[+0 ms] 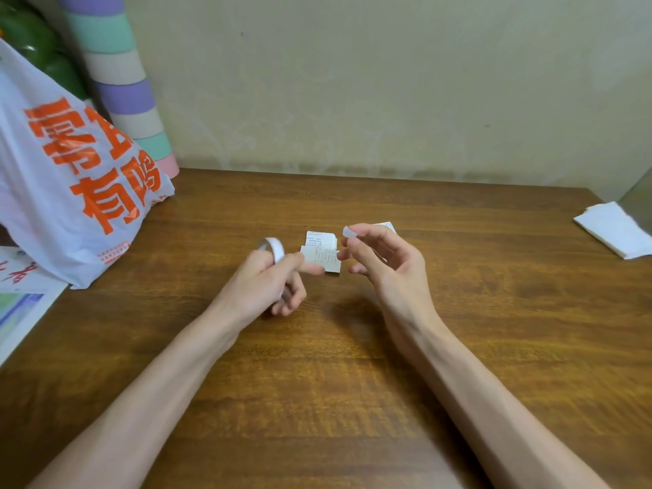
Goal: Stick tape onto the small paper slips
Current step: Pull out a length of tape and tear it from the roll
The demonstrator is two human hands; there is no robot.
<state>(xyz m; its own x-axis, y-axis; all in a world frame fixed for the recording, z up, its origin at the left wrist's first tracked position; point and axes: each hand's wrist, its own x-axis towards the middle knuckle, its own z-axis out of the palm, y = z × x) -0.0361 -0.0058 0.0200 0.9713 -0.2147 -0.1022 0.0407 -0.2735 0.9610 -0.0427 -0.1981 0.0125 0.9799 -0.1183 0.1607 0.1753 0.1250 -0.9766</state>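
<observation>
Left grip point(268, 280) holds tape roll point(273, 248), right grip point(384, 266) pinches strip point(350, 231) beside slips point(323, 254).

Left hand point(268, 280) hides part of the tape roll point(273, 246); print on the paper slips point(323, 255) is too small to read.

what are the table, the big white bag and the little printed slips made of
Brown table: wood or wood-look laminate, with streaky grain and a dull sheen. White bag with orange lettering: thin plastic film, crinkled and slightly glossy. Small white printed slips: thin matte paper with fine print, possibly cut from a receipt.
</observation>
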